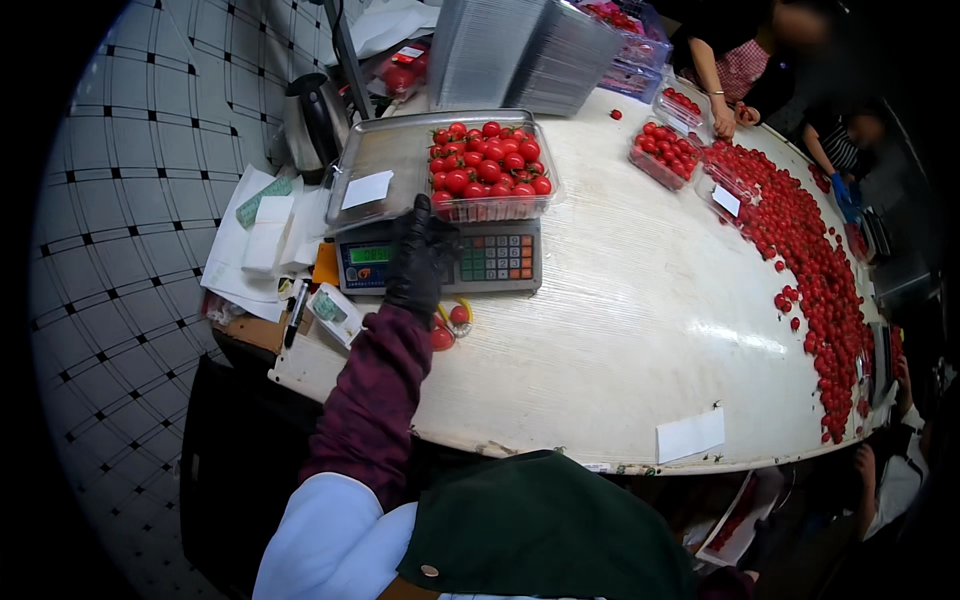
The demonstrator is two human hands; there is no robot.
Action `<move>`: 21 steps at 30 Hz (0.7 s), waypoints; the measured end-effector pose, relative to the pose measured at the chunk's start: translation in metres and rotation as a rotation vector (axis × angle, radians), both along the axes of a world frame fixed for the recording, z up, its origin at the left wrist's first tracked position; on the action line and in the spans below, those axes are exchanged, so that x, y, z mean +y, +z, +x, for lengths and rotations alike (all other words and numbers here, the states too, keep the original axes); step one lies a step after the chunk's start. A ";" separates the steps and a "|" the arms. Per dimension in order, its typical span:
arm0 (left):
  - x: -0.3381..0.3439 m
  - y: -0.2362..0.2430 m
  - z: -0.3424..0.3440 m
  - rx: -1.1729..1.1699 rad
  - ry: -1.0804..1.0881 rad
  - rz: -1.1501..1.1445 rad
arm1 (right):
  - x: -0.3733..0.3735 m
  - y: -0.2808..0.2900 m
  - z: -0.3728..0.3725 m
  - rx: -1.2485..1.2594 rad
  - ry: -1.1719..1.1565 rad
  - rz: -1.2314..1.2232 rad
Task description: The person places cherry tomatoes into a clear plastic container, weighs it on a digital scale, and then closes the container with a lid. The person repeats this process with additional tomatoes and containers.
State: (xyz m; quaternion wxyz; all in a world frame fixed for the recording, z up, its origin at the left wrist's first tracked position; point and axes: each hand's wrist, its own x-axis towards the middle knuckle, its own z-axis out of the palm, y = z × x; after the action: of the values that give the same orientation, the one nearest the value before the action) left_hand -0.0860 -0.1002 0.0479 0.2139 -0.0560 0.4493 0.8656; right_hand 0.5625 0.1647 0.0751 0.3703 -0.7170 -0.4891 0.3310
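My left hand (422, 250), in a black glove, is over the left part of a digital scale (490, 260). Its index finger reaches up to the near left corner of a clear punnet (505, 208), the others partly bent; it looks open. The punnet holds several cherry tomatoes (490, 165) and stands on the right half of a steel pan (390, 160), beside a white label (368, 188). Below the scale lie red round items (442, 336) with a yellow loop. My right hand is not in view.
Stacked clear lids (550, 70), a kettle (305, 120) and papers (245, 260) surround the scale. Loose tomatoes (800, 260) cover the table's (600, 350) right side, near punnets (662, 155). Co-workers (725, 75) (840, 160) stand at the right. A white card (690, 435) lies near the front edge.
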 end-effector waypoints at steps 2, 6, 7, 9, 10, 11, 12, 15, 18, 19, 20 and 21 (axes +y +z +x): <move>0.040 -0.002 -0.028 -0.080 -0.152 0.023 | -0.015 -0.035 0.078 -0.183 -0.091 0.021; 0.025 -0.014 -0.045 -0.136 -0.170 0.137 | 0.025 -0.086 0.067 -0.291 0.206 0.012; 0.023 -0.010 -0.045 -0.139 -0.147 0.201 | 0.035 -0.093 0.044 -0.275 0.307 0.046; 0.018 -0.012 -0.040 -0.094 -0.183 0.255 | 0.042 -0.084 -0.018 -0.315 0.504 0.103; 0.015 -0.012 -0.036 -0.069 -0.206 0.278 | 0.043 -0.075 -0.058 -0.330 0.600 0.129; 0.009 -0.013 -0.027 -0.067 -0.221 0.274 | -0.003 -0.004 -0.145 -0.236 0.609 0.026; 0.005 -0.018 -0.016 -0.073 -0.248 0.306 | 0.007 -0.029 -0.147 -0.136 0.673 0.179; -0.032 -0.024 0.024 0.069 -0.333 0.310 | 0.002 -0.035 -0.221 0.003 0.907 0.141; -0.033 -0.017 0.056 0.028 -0.482 0.115 | -0.026 -0.019 -0.285 0.346 0.985 -0.147; -0.026 -0.007 0.067 -0.002 -0.559 0.104 | -0.032 -0.016 -0.300 0.472 1.014 -0.212; -0.021 -0.001 0.079 -0.039 -0.633 0.090 | -0.040 -0.012 -0.314 0.617 1.017 -0.273; -0.013 0.001 0.089 -0.046 -0.686 0.080 | -0.039 -0.018 -0.323 0.814 0.993 -0.348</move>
State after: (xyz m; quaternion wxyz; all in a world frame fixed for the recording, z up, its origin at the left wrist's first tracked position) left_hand 0.0027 -0.1134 0.0490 0.5047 0.0874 0.4027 0.7586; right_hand 0.2396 0.1255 0.0574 0.2077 -0.2737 -0.5218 0.7808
